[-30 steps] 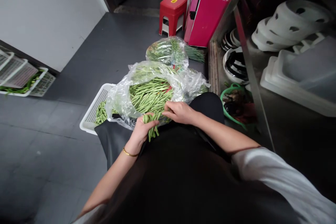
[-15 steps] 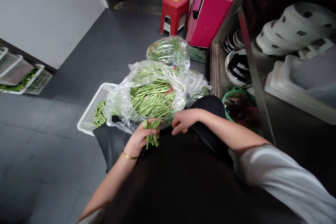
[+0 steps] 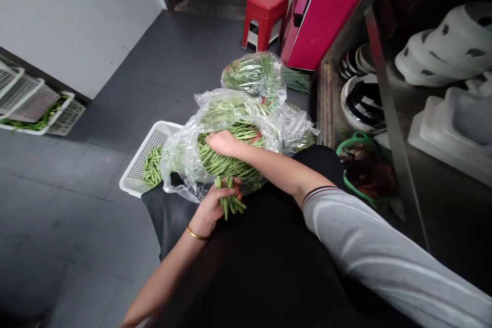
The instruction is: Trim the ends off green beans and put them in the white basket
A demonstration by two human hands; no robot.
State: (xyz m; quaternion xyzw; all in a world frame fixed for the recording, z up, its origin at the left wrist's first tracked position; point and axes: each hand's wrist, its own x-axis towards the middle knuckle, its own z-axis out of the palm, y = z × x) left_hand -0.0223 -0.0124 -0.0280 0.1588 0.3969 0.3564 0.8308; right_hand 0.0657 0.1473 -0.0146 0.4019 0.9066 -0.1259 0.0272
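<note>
My left hand (image 3: 213,201), with a gold bangle on its wrist, is closed around a bunch of short green bean pieces (image 3: 229,199) above my dark lap. Just beyond it, a clear plastic bag (image 3: 179,148) lies open, full of long green beans (image 3: 223,164). My right hand (image 3: 222,142) reaches into the bag's mouth, knuckles up, its fingers curled down onto the beans at the far left; the fingertips are hidden. Left of the bag, cut bean pieces (image 3: 152,166) lie in a white perforated basket (image 3: 132,177), which the bag partly covers.
Behind stands another clear bag of greens (image 3: 246,74), near a red stool (image 3: 266,7). White baskets (image 3: 63,118) sit by the left wall. To the right, a metal shelf (image 3: 400,159) holds white containers (image 3: 449,128), above a green basket (image 3: 349,184).
My right hand has moved forward and left from beside the bunch into the bag of beans. My left hand keeps its bunch, some pieces now fanning right. The view has shifted slightly.
</note>
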